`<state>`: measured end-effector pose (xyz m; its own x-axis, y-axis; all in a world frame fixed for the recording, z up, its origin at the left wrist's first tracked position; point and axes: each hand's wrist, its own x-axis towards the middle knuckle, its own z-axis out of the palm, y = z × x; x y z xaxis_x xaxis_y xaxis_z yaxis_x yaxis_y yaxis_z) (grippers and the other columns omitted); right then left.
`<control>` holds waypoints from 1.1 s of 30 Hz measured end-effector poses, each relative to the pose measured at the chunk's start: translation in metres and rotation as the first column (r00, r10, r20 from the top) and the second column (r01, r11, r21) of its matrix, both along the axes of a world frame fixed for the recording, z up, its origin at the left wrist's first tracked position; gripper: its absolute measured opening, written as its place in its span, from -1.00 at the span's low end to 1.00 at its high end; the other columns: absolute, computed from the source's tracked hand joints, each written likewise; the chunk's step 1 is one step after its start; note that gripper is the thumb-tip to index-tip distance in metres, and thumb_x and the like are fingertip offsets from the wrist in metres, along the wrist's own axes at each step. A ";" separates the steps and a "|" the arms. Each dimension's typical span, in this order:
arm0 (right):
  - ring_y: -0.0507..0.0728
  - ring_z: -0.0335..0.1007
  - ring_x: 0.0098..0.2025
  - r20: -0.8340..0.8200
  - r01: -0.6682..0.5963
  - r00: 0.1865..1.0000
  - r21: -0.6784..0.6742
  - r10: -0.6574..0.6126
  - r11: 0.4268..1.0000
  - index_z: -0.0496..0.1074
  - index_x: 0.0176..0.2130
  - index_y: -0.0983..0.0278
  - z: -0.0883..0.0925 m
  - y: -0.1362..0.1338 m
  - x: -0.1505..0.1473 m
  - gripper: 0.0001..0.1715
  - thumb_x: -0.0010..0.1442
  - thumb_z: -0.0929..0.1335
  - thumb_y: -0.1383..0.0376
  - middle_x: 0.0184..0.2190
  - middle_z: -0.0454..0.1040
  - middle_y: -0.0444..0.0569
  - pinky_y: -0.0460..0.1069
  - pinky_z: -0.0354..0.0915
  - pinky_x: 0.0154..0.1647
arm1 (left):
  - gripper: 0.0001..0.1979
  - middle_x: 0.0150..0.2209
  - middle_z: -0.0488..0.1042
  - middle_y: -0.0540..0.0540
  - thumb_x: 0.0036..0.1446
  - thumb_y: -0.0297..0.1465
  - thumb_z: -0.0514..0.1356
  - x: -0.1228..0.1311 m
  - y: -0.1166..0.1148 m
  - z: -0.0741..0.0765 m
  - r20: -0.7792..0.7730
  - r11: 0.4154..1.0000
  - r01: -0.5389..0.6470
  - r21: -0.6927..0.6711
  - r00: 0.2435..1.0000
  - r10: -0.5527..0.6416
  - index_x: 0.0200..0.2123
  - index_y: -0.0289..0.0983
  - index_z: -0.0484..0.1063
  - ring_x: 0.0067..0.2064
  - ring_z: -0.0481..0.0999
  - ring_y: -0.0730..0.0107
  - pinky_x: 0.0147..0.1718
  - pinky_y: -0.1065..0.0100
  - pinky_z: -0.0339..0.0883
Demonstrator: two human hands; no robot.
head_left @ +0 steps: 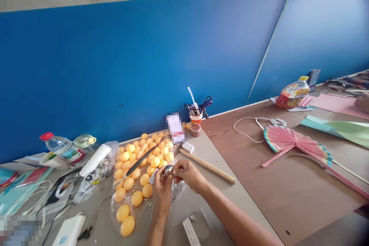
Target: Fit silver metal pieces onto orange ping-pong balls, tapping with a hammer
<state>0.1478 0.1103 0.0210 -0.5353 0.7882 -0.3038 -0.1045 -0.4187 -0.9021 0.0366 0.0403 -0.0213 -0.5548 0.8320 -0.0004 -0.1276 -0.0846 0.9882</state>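
A shiny silver metal ball (168, 169) is held up between my two hands, over the near edge of the bag of balls. My left hand (161, 189) grips it from below and the left, thumb and fingers closed around it. Pinched together at the ball's right side, the fingers of my right hand (187, 175) touch it; anything tiny between those fingertips is hidden. Just behind lie many orange table tennis balls (137, 198) in a clear plastic bag (113, 215). Small silver beads (148, 202) are scattered beside my left wrist.
Dark tweezers-like strip (144, 158) lies across the balls. Right of my hands are a wooden stick (210, 167), small white box (188, 147) and paper cup of tools (196, 117). Bottles (65, 149) and cables stand left; a pink paper fan (296, 142) lies right, near another person's hand (362, 103).
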 end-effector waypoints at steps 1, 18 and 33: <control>-0.01 0.29 -0.62 -0.002 0.006 1.000 0.000 -0.006 1.000 0.29 -0.54 0.26 -0.001 0.000 -0.001 -0.86 -0.11 0.38 0.36 -0.71 0.39 -0.20 -0.08 0.20 -0.48 | -0.49 -0.11 0.61 -0.26 -0.06 -0.15 0.41 0.000 0.000 -0.001 0.000 1.000 -0.004 0.008 1.000 0.004 -0.07 -0.26 0.45 -0.07 0.62 0.04 -0.07 0.10 0.48; 0.20 0.39 -0.10 0.690 -0.196 0.556 0.651 -0.464 0.733 0.45 -0.23 0.28 -0.016 0.045 0.039 -0.85 0.14 0.33 0.36 -0.14 0.49 0.07 0.03 0.16 -0.11 | -0.51 -0.21 0.59 -0.06 -0.19 -0.25 0.51 -0.006 0.004 0.013 0.454 0.994 -0.044 0.098 0.891 -0.005 -0.17 -0.23 0.48 -0.24 0.64 0.24 -0.17 0.24 0.51; 0.14 0.50 -0.19 0.836 -0.465 0.381 0.542 -0.395 0.700 0.47 -0.16 0.34 -0.019 0.045 0.041 -0.76 0.25 0.24 0.41 -0.12 0.53 0.13 -0.03 0.18 -0.24 | -0.61 -0.40 0.63 -0.13 -0.25 -0.31 0.55 -0.009 0.002 0.016 0.690 0.990 -0.068 0.126 0.723 -0.038 -0.35 -0.32 0.54 -0.39 0.63 0.26 -0.32 0.28 0.55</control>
<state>0.1891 0.1549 0.0019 -0.3274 0.9438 -0.0456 0.8758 0.2850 -0.3895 0.0274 0.0423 -0.0054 -0.4573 0.8445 -0.2786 -0.7662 -0.2152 0.6055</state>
